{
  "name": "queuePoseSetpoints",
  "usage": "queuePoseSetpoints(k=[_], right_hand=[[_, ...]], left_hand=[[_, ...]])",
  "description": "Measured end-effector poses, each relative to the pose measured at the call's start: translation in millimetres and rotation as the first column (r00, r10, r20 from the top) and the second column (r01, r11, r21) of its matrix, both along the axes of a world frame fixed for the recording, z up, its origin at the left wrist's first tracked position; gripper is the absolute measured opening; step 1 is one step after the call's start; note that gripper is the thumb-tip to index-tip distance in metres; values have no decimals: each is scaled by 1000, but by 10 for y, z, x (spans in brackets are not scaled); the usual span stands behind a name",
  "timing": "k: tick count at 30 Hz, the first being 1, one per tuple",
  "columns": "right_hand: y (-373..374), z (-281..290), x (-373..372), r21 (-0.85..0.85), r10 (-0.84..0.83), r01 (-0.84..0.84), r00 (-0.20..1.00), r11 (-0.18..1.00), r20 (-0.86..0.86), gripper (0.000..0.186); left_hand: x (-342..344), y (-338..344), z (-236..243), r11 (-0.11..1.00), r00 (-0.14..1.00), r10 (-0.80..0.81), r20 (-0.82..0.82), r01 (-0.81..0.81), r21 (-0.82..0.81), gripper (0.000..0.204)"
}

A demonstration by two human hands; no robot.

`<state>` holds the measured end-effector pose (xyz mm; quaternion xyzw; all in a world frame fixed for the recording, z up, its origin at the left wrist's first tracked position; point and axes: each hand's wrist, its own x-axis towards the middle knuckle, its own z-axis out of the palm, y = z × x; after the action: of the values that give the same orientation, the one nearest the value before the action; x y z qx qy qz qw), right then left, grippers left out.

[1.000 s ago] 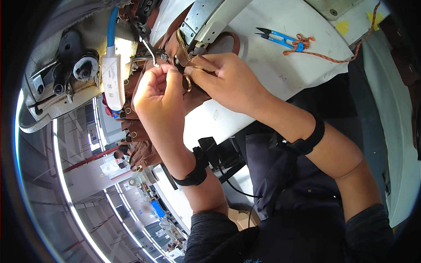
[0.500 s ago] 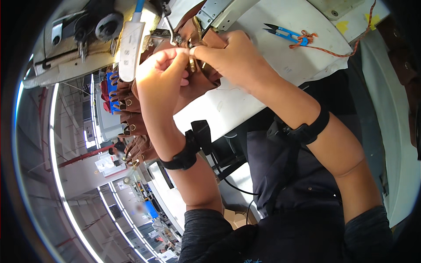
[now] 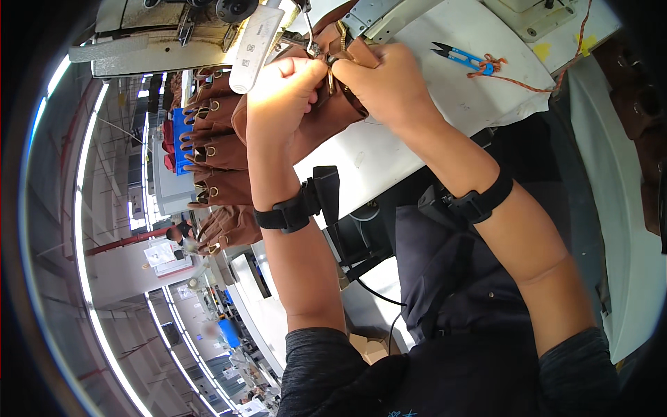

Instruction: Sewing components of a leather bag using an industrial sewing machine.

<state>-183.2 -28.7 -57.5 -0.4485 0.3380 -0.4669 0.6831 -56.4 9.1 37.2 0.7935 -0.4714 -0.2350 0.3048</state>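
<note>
A brown leather bag (image 3: 326, 128) lies under the sewing machine's needle area, and a zipper with gold teeth (image 3: 341, 35) runs along its opening. My left hand (image 3: 288, 83) is closed, thumb and forefinger pinched at the bag's edge. Facing it, my right hand (image 3: 389, 83) presses thumb and fingers around a folded leather part of the bag beside the zipper. The fingertips of both hands nearly meet at a gold metal piece (image 3: 331, 82), perhaps the zipper pull. Exactly what lies between the fingertips is hidden.
The sewing machine (image 3: 153, 59) stands at upper left, with a white-grey lamp-like bar (image 3: 256, 48) beside my left hand. Blue thread snips (image 3: 467, 58) with an orange cord lie on the white table (image 3: 445, 94). Several brown bags (image 3: 222, 149) hang at left; a person (image 3: 182, 233) sits farther off.
The whole view has shifted, so hands, bag and machine appear farther right and slightly higher. Both hands keep their pinched hold at the bag's edge.
</note>
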Motion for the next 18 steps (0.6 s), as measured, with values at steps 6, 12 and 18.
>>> queuePoseSetpoints(k=[6, 12, 18], right_hand=[[90, -75, 13, -19, 12, -11, 998, 1000, 64, 33], [163, 7, 103, 231, 38, -124, 938, 965, 345, 23], [212, 104, 173, 424, -46, -240, 826, 873, 562, 16]], left_hand=[[5, 79, 13, 1000, 1000, -4, 6, 4, 8, 21], [-111, 258, 98, 988, 990, -89, 105, 101, -115, 27], [-250, 288, 180, 987, 899, -144, 415, 162, -10, 36]])
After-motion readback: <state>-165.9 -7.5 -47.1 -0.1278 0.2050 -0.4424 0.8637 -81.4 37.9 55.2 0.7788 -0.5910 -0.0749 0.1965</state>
